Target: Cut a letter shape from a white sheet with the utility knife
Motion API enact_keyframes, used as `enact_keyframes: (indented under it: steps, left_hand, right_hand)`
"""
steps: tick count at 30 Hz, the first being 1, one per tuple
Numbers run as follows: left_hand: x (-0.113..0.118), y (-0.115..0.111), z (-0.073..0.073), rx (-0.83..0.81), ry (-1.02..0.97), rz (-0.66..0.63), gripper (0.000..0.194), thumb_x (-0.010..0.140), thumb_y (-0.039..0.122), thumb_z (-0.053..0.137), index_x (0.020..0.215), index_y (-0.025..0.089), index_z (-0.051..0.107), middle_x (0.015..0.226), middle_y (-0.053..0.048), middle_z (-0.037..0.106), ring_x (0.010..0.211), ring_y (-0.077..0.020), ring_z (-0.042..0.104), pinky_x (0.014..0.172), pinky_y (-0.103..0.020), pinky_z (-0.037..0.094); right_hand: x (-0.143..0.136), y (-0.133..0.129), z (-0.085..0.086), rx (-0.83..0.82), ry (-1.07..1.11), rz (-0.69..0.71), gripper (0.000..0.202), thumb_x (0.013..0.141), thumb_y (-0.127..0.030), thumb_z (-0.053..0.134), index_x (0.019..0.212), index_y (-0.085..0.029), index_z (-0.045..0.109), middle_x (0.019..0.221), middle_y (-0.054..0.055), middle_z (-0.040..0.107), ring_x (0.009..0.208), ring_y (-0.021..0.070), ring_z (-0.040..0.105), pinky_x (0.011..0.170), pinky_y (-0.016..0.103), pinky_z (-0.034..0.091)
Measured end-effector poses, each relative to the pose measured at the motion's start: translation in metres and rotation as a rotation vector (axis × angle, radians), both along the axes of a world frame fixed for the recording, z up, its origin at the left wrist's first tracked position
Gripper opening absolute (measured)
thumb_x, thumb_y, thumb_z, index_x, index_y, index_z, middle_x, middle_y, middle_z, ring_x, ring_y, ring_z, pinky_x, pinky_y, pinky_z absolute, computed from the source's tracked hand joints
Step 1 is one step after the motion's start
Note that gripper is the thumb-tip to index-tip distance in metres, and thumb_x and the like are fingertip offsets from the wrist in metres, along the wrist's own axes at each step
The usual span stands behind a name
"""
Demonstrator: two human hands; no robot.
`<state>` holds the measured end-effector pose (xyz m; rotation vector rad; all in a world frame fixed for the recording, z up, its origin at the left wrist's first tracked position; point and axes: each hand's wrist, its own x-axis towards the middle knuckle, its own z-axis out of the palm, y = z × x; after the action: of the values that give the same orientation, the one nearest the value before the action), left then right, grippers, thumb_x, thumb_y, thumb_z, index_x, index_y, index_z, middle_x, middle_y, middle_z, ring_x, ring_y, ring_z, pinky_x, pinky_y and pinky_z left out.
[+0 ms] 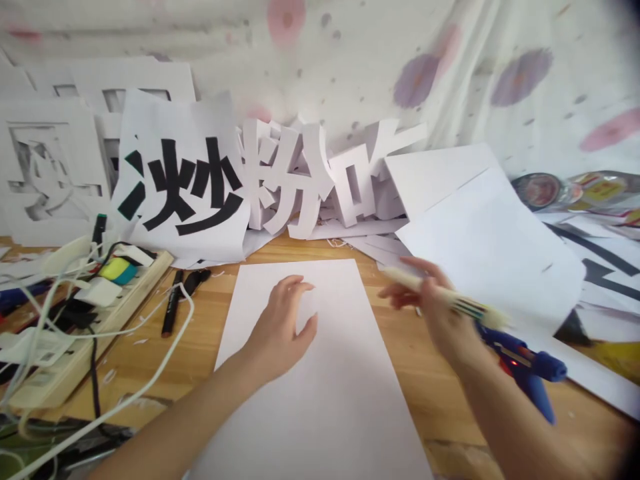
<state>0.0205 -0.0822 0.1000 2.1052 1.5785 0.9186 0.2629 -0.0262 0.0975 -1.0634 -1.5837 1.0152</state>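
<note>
A long white sheet or board [345,400] lies on the wooden table in front of me. Over its middle is my left hand [287,323], empty, with curved fingers and the thumb apart; whether it touches the sheet is hard to tell. To the right of the sheet, my right hand [440,307] grips a cream pen-like tool [483,312] with dark stripes near its rear end; its exact kind is blurred. Some fingers of that hand stretch outward. Beside the right wrist lies a blue hot glue gun [523,360] with a small red light on.
A power strip [95,327] with plugs and white cables spreads along the left. Near it lies a black marker [173,303]. Behind stand a sheet with black characters [185,180] and white three-dimensional characters [300,177]. Loose white sheets [490,247] are stacked at right.
</note>
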Motion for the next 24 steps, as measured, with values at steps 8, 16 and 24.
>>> enact_keyframes:
  steps: [8,16,24]
  left_hand:
    - [0.015,0.074,-0.052,-0.144,0.401,-0.005,0.047,0.087,0.031,0.042,0.127,0.006,0.037,0.141,-0.021,0.030,0.135,-0.0297,0.018,0.108,-0.049,0.023]
    - [0.008,0.076,-0.076,-0.063,0.459,-0.046,0.053,0.090,0.042,0.035,0.132,0.009,0.036,0.144,-0.019,0.028,0.135,-0.0276,0.017,0.110,-0.048,0.020]
    - [0.011,0.078,-0.077,-0.054,0.468,-0.054,0.054,0.090,0.042,0.033,0.134,0.010,0.036,0.145,-0.013,0.028,0.136,-0.0279,0.015,0.111,-0.048,0.019]
  right_hand:
    - [-0.053,0.054,-0.043,-0.226,0.010,-0.075,0.033,0.072,-0.051,0.058,0.069,-0.021,0.045,0.048,-0.007,0.043,0.043,0.0094,0.036,0.043,0.024,0.028]
    - [-0.075,0.113,-0.061,-0.101,-0.054,-0.167,0.027,0.065,-0.035,0.064,0.065,-0.022,0.041,0.061,-0.007,0.043,0.057,0.0107,0.041,0.055,0.024,0.032]
    - [-0.082,0.133,-0.074,0.007,-0.085,-0.167,0.031,0.069,-0.041,0.062,0.062,-0.023,0.039,0.057,-0.006,0.043,0.056,0.0126,0.041,0.056,0.026,0.033]
